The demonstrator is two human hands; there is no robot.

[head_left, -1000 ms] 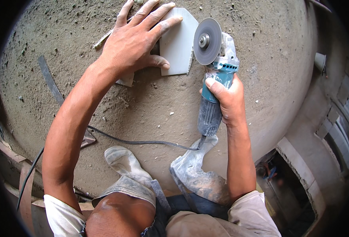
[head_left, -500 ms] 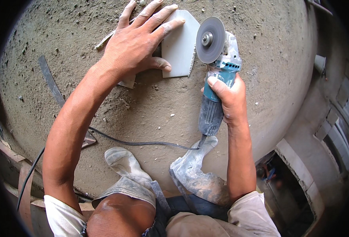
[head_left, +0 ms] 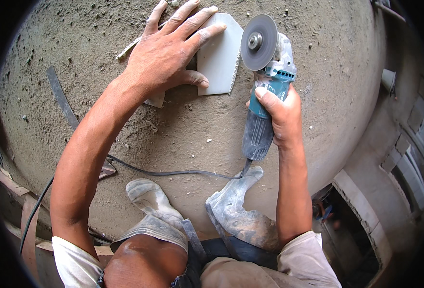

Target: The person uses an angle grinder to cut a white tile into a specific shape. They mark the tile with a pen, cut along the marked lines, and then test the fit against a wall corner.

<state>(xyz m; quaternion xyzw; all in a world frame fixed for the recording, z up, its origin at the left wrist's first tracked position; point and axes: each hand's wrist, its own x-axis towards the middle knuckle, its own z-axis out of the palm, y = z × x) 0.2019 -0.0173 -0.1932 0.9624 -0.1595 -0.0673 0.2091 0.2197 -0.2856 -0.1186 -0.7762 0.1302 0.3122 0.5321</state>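
Observation:
A teal and grey angle grinder (head_left: pixel 264 103) is gripped in my right hand (head_left: pixel 284 113), its body upright in the view. The grey cutting disc (head_left: pixel 259 42) at its top stands just right of a white tile (head_left: pixel 217 60), apart from it. My left hand (head_left: pixel 171 53) lies with fingers spread over the tile's left part, fingertips and thumb on it. The tile has slanted top corners and a rough, chipped right edge. Under my left wrist, the corner of another pale tile piece (head_left: pixel 155 100) shows; the rest is hidden.
Rough grey cement floor (head_left: pixel 173 134) surrounds the work, with small crumbs on it. A black cord (head_left: pixel 173 172) runs left from the grinder past my dusty boots (head_left: pixel 238 206). A dark flat strip (head_left: pixel 62 98) lies left. At lower right is a dark opening (head_left: pixel 341 230).
My right hand has moved the grinder slightly right, with the disc a little higher and farther from the tile's edge. My left hand and the tile have barely shifted.

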